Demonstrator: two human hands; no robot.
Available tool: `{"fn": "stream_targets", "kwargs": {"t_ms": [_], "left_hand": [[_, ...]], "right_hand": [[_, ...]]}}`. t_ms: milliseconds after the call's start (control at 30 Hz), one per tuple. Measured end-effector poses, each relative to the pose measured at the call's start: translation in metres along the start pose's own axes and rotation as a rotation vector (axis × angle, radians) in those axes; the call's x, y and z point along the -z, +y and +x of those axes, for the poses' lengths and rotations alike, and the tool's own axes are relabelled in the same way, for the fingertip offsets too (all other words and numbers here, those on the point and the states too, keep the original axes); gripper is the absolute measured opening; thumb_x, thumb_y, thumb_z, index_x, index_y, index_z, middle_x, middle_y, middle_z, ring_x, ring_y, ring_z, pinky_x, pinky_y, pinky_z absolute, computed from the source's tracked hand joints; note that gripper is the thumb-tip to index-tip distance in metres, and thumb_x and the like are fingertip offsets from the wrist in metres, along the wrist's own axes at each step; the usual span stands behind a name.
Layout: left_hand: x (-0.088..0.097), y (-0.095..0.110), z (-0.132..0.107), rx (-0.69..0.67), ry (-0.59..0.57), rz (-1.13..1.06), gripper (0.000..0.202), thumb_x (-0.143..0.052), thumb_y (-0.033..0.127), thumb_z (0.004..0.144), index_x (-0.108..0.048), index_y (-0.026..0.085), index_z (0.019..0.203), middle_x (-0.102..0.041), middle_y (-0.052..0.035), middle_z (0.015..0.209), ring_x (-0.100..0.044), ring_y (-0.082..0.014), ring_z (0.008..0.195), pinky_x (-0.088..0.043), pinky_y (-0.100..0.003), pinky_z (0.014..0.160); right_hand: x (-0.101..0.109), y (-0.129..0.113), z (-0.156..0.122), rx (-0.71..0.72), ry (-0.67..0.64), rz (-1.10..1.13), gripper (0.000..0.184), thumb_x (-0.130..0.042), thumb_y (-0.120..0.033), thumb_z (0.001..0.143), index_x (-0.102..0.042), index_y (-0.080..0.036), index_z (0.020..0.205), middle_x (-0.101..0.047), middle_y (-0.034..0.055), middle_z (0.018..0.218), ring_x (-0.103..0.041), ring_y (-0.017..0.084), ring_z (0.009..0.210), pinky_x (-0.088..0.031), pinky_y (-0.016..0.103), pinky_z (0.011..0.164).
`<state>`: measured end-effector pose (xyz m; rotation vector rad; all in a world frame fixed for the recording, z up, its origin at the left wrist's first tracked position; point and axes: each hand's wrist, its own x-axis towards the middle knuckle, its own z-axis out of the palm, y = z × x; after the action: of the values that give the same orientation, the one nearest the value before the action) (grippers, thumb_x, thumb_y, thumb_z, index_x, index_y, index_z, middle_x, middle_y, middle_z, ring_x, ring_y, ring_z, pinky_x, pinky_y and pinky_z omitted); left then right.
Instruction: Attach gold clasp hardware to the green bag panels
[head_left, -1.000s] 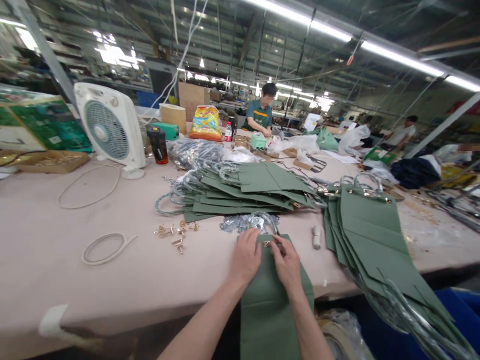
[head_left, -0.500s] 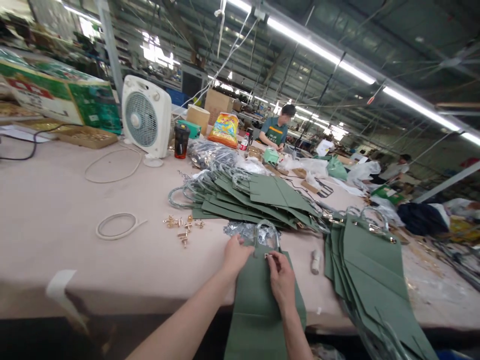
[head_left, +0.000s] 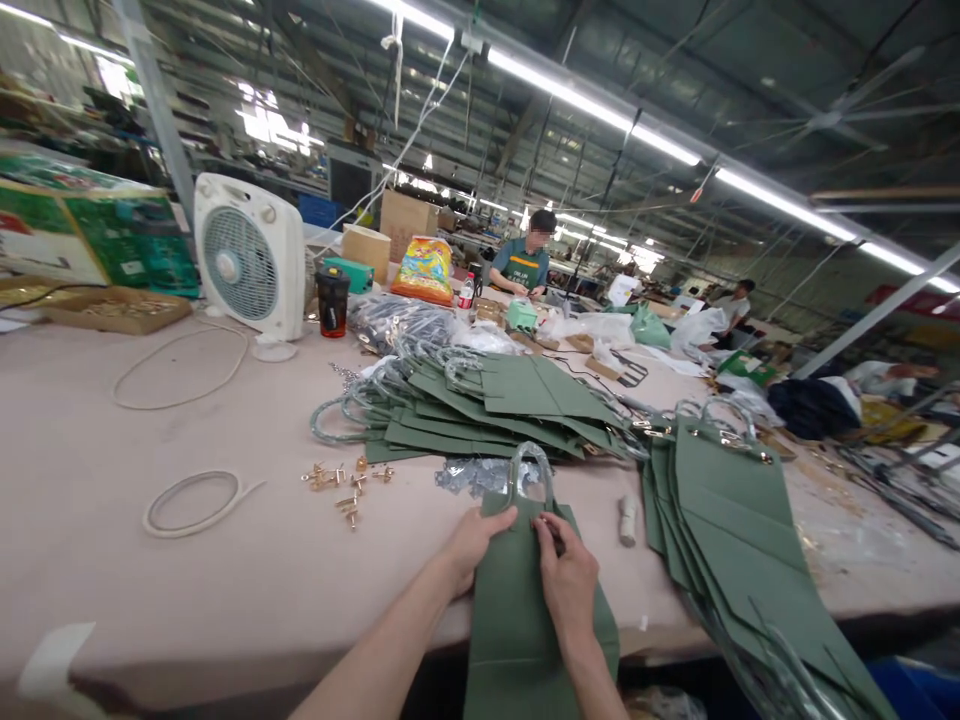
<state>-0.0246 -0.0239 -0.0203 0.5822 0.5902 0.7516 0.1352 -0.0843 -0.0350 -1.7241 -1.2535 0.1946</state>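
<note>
A flat green paper bag [head_left: 517,600] with a wrapped handle [head_left: 529,466] lies on the table edge in front of me. My left hand [head_left: 471,542] grips its top left corner, thumb on top. My right hand [head_left: 564,570] pinches a small metal fitting at the bag's top edge, just below the handle. Several small gold fittings [head_left: 345,482] lie loose to the left of the bag.
Fanned stacks of green bags lie ahead [head_left: 487,400] and at the right [head_left: 735,510]. A white fan [head_left: 244,258], a dark cup [head_left: 331,300], a cord loop [head_left: 191,503] and a small white roll [head_left: 626,518] sit on the table. A person [head_left: 525,262] works at the far end.
My view shifted slightly. My left hand moved from the bag's top edge to its left corner; my right hand stayed pinched at the fitting below the handle.
</note>
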Motion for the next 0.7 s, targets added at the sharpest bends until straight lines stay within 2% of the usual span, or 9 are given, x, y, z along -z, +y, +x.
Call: {"fn": "stream_targets", "kwargs": {"t_ms": [167, 300, 367, 467, 533, 567, 633, 700], "left_hand": [[0.004, 0.0, 0.002, -0.016, -0.004, 0.027, 0.045, -0.089, 0.039, 0.072, -0.076, 0.009, 0.103, -0.08, -0.0152, 0.093, -0.077, -0.0254, 0.078, -0.062, -0.037, 0.08], [0.003, -0.007, 0.005, -0.052, 0.036, 0.084, 0.047, -0.088, 0.041, 0.071, -0.075, 0.009, 0.103, -0.08, -0.0151, 0.094, -0.075, -0.0267, 0.08, -0.06, -0.04, 0.082], [0.001, -0.01, 0.003, -0.149, 0.105, 0.159, 0.045, -0.086, 0.036, 0.072, -0.073, 0.011, 0.107, -0.08, -0.0136, 0.097, -0.074, -0.0276, 0.085, -0.057, -0.042, 0.088], [-0.004, -0.011, -0.009, -0.436, 0.333, 0.375, 0.048, -0.082, 0.022, 0.072, -0.069, 0.018, 0.118, -0.076, -0.011, 0.114, -0.068, -0.0291, 0.109, -0.048, -0.042, 0.104], [-0.008, -0.012, -0.022, -0.607, 0.435, 0.574, 0.049, -0.076, 0.016, 0.075, -0.065, 0.022, 0.123, -0.07, -0.0106, 0.126, -0.061, -0.0288, 0.122, -0.04, -0.04, 0.11], [-0.009, -0.012, -0.028, -0.648, 0.43, 0.674, 0.048, -0.073, 0.015, 0.078, -0.064, 0.022, 0.125, -0.069, -0.0108, 0.128, -0.059, -0.0282, 0.122, -0.039, -0.039, 0.11], [-0.01, -0.015, -0.036, -0.642, 0.439, 0.83, 0.039, -0.069, 0.016, 0.082, -0.064, 0.021, 0.12, -0.068, -0.0113, 0.122, -0.059, -0.0276, 0.117, -0.04, -0.038, 0.106], [-0.008, -0.018, -0.037, -0.565, 0.492, 0.889, 0.036, -0.071, 0.017, 0.08, -0.063, 0.019, 0.115, -0.068, -0.0109, 0.115, -0.06, -0.0268, 0.108, -0.042, -0.036, 0.097]], "right_hand": [[-0.002, 0.002, -0.003, 0.036, -0.015, -0.036, 0.038, -0.058, -0.053, 0.096, -0.076, -0.023, 0.11, -0.08, 0.0107, 0.105, -0.076, 0.029, 0.088, -0.056, 0.039, 0.083], [-0.004, 0.001, -0.004, 0.092, -0.025, -0.077, 0.044, -0.053, -0.054, 0.098, -0.076, -0.019, 0.11, -0.079, 0.0133, 0.108, -0.075, 0.028, 0.091, -0.056, 0.04, 0.085], [-0.005, -0.002, -0.002, 0.068, -0.045, -0.026, 0.046, -0.054, -0.056, 0.096, -0.075, -0.018, 0.112, -0.078, 0.0141, 0.109, -0.074, 0.028, 0.092, -0.058, 0.04, 0.087], [0.0, -0.005, 0.002, -0.06, -0.05, 0.145, 0.055, -0.06, -0.059, 0.091, -0.071, -0.018, 0.125, -0.078, 0.0131, 0.109, -0.074, 0.026, 0.091, -0.059, 0.04, 0.085], [0.007, -0.003, 0.002, -0.151, -0.008, 0.238, 0.062, -0.062, -0.062, 0.088, -0.068, -0.017, 0.13, -0.078, 0.0128, 0.108, -0.073, 0.026, 0.088, -0.059, 0.039, 0.084], [0.011, 0.0, 0.001, -0.185, 0.034, 0.244, 0.064, -0.062, -0.064, 0.087, -0.07, -0.015, 0.129, -0.078, 0.0128, 0.104, -0.072, 0.025, 0.084, -0.058, 0.039, 0.082], [0.016, 0.008, -0.003, -0.251, 0.133, 0.225, 0.067, -0.066, -0.067, 0.083, -0.073, -0.015, 0.125, -0.078, 0.012, 0.096, -0.069, 0.024, 0.076, -0.056, 0.041, 0.079], [0.015, 0.015, -0.006, -0.27, 0.267, 0.283, 0.067, -0.067, -0.069, 0.081, -0.075, -0.018, 0.123, -0.077, 0.0127, 0.095, -0.067, 0.027, 0.072, -0.054, 0.045, 0.075]]}}
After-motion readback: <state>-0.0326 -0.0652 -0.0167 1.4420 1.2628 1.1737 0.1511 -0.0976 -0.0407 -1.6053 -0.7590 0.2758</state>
